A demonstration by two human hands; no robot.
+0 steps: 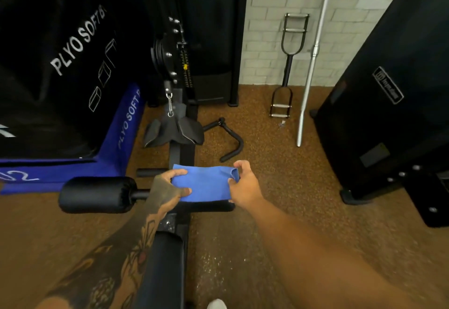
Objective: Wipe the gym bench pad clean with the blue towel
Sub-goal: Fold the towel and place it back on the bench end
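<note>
Blue towel (202,183) stretched over bench pad (209,205) end; left hand (167,187) & right hand (244,182) each pinch an edge. Prob. light, soft, floppy; grip edges w/ fingers, keep it taut.

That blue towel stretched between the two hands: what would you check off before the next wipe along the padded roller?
1. Both ends held: ok. The left hand pinches one end of the blue cloth towel, and the right hand pinches the other.
2. Towel on the pad: ok. It drapes over the right black padded roller, with only the roller's lower edge showing.
3. Towel spread flat: mostly ok. The end at the right hand is bunched.
4. Other black padded roller on the left covered: not ok. It is bare.
5. Dirt left on the pad: cannot tell.
6. Long black bench pad reached: not ok. The towel is not on it.
</note>
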